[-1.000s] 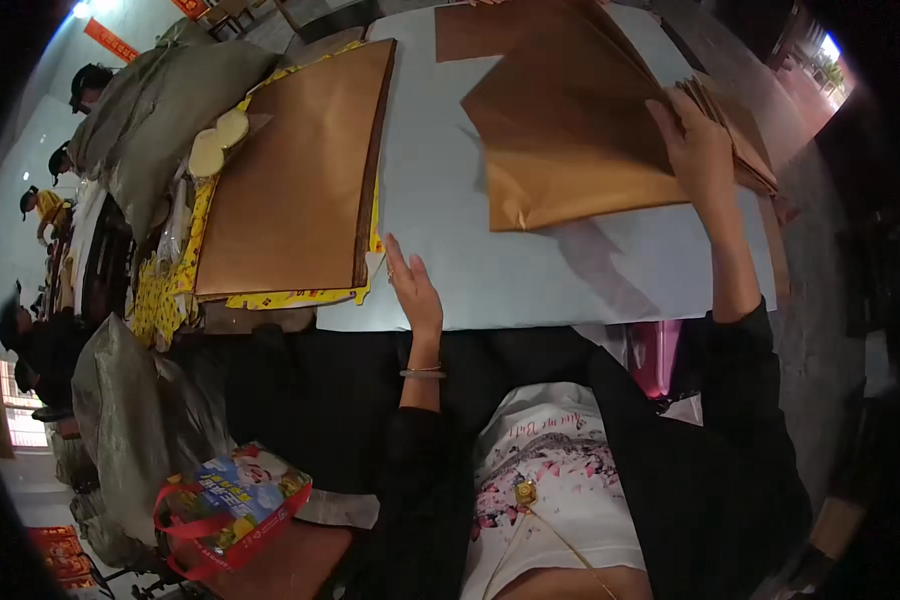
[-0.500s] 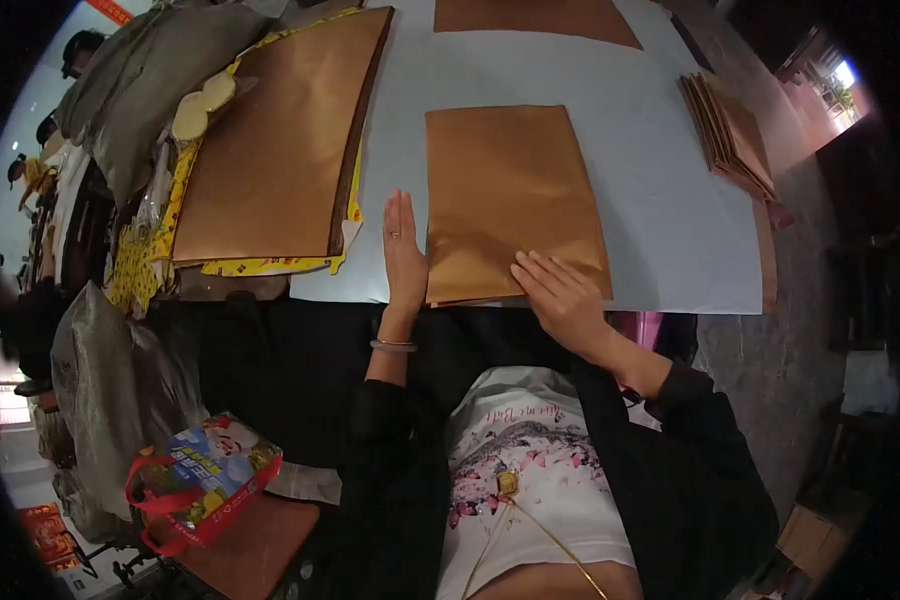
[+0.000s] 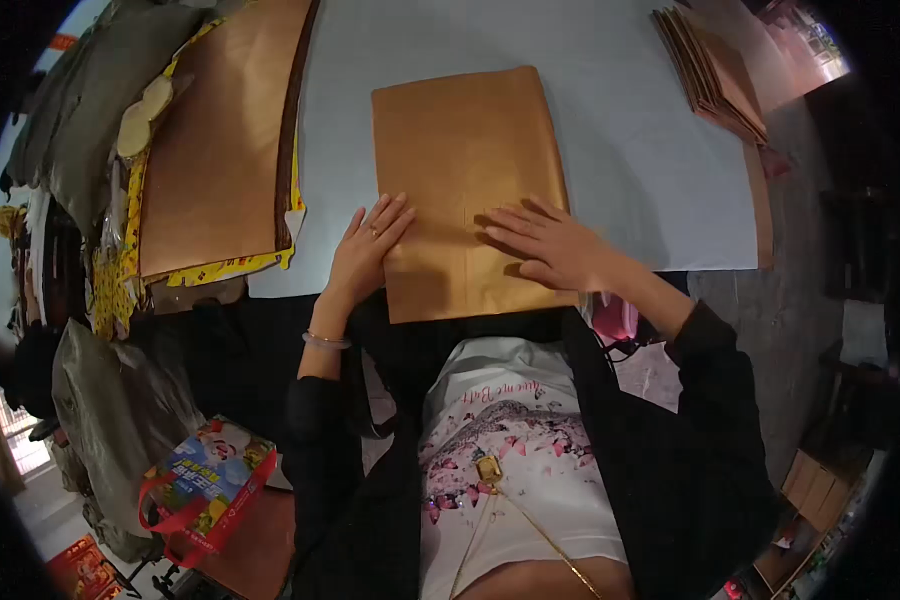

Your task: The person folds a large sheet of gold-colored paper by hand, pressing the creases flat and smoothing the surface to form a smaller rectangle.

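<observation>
A gold paper sheet (image 3: 465, 150) lies flat on the white table (image 3: 630, 150), its near edge hanging over the table's front. My left hand (image 3: 365, 250) rests on the sheet's left edge with fingers spread. My right hand (image 3: 545, 245) presses flat on the sheet's lower middle, fingers apart. Neither hand grips anything.
A thick stack of gold sheets (image 3: 210, 140) sits at the left on yellow printed paper. A pile of folded gold pieces (image 3: 710, 70) lies at the far right. Grey sacks (image 3: 120, 400) and a colourful bag with red handles (image 3: 205, 485) stand at the lower left.
The gold sheet was carried from the far right to the table's front and slid toward me over the edge. Both hands came onto it and now lie flat on it.
</observation>
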`<move>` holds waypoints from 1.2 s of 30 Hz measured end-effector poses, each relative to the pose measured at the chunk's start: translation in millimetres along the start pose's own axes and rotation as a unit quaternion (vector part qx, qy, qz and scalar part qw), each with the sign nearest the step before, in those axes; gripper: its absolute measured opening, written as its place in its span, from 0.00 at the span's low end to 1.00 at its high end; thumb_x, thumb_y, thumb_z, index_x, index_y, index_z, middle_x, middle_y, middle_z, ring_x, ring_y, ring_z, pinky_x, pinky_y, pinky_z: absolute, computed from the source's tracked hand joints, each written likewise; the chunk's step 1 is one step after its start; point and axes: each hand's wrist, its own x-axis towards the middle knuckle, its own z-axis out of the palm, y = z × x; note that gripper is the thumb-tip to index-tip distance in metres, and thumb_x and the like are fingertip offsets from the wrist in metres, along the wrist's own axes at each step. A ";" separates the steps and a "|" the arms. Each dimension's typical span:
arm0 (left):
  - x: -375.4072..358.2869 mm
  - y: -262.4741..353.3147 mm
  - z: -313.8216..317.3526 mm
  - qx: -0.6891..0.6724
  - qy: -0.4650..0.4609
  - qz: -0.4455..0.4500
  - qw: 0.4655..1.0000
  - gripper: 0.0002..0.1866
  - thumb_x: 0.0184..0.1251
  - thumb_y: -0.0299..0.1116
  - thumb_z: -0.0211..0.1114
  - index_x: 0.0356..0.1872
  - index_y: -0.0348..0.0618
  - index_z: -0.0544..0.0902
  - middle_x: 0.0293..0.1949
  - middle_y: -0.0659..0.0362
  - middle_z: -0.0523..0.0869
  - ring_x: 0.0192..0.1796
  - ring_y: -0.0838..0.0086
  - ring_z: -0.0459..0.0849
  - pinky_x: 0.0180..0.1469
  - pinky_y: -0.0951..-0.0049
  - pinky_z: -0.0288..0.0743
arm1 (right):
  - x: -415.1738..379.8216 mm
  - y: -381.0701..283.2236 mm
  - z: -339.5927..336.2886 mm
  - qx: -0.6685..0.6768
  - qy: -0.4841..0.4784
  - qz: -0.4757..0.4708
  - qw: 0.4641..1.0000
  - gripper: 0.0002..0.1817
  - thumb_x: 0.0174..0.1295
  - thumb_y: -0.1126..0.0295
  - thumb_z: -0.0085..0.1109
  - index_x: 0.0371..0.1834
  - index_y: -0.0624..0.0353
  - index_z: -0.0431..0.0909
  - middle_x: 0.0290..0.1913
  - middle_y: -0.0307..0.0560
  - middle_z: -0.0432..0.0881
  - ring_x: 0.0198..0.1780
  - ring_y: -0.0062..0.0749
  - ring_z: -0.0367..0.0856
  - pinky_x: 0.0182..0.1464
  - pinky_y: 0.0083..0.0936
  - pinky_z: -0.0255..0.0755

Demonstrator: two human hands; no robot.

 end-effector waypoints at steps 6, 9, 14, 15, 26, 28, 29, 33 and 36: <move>-1.3 -2.1 4.4 0.024 0.000 -0.005 1.000 0.31 0.56 0.22 0.58 0.65 0.56 0.70 0.70 0.63 0.65 0.72 0.66 0.62 0.70 0.55 0.57 | 19.4 66.8 2.8 -0.049 0.004 0.053 0.997 0.31 0.73 0.50 0.31 0.74 0.53 0.50 0.76 0.42 0.50 0.76 0.35 0.47 0.76 0.39 0.36; -0.9 -0.1 1.5 0.004 0.002 -0.011 1.000 0.33 0.54 0.19 0.56 0.64 0.56 0.71 0.70 0.63 0.65 0.72 0.66 0.62 0.70 0.55 0.57 | 30.7 95.2 -8.3 -0.052 0.031 0.121 0.991 0.31 0.73 0.51 0.31 0.74 0.53 0.50 0.76 0.41 0.50 0.76 0.33 0.46 0.76 0.38 0.36; -1.3 0.4 1.1 -0.001 0.002 -0.009 1.000 0.35 0.51 0.16 0.54 0.64 0.56 0.71 0.69 0.63 0.66 0.72 0.65 0.62 0.69 0.53 0.57 | 54.9 142.9 -16.4 -0.076 0.065 0.209 0.973 0.30 0.74 0.50 0.29 0.75 0.51 0.49 0.76 0.38 0.49 0.77 0.31 0.45 0.75 0.42 0.36; -1.0 0.2 1.2 0.002 0.004 -0.009 1.000 0.35 0.51 0.16 0.54 0.64 0.56 0.71 0.69 0.63 0.66 0.72 0.65 0.62 0.69 0.53 0.57 | 58.7 149.9 -17.6 -0.078 0.068 0.208 0.973 0.30 0.74 0.50 0.29 0.75 0.51 0.49 0.76 0.38 0.49 0.77 0.31 0.45 0.75 0.42 0.36; -0.6 4.6 1.8 0.024 -0.006 -0.028 0.999 0.38 0.49 0.15 0.55 0.66 0.57 0.69 0.70 0.64 0.64 0.73 0.67 0.59 0.72 0.56 0.53 | 62.3 159.0 -5.1 -0.197 0.106 0.275 0.935 0.31 0.73 0.49 0.30 0.74 0.53 0.51 0.76 0.39 0.50 0.76 0.31 0.47 0.73 0.47 0.39; -1.4 5.8 0.3 0.017 -0.010 -0.033 0.999 0.38 0.49 0.16 0.56 0.66 0.56 0.69 0.70 0.64 0.64 0.73 0.67 0.59 0.72 0.56 0.54 | 50.4 133.1 -2.5 -0.192 0.083 0.287 0.935 0.30 0.73 0.51 0.31 0.74 0.53 0.51 0.76 0.40 0.50 0.76 0.31 0.48 0.73 0.47 0.39; -1.2 4.2 1.2 0.000 0.001 -0.026 1.000 0.38 0.49 0.16 0.57 0.66 0.56 0.69 0.70 0.63 0.64 0.73 0.66 0.60 0.71 0.56 0.54 | 42.5 128.2 1.4 -0.181 0.100 0.272 0.940 0.30 0.73 0.53 0.33 0.74 0.55 0.52 0.76 0.40 0.51 0.76 0.31 0.49 0.73 0.47 0.39; 11.7 -4.5 0.7 0.009 0.006 -0.005 1.000 0.35 0.52 0.20 0.57 0.66 0.56 0.68 0.71 0.64 0.63 0.73 0.67 0.59 0.71 0.56 0.55 | 36.2 140.1 -4.0 -0.186 0.098 0.267 0.941 0.29 0.73 0.54 0.33 0.74 0.53 0.52 0.76 0.40 0.49 0.76 0.33 0.47 0.72 0.50 0.41; 26.7 -9.5 -2.1 0.041 0.019 -0.014 0.999 0.33 0.56 0.20 0.54 0.66 0.56 0.68 0.71 0.64 0.63 0.73 0.67 0.59 0.71 0.57 0.55 | 45.1 146.6 -14.1 -0.224 0.049 0.296 0.927 0.29 0.73 0.53 0.32 0.74 0.51 0.52 0.77 0.39 0.47 0.76 0.33 0.46 0.73 0.49 0.41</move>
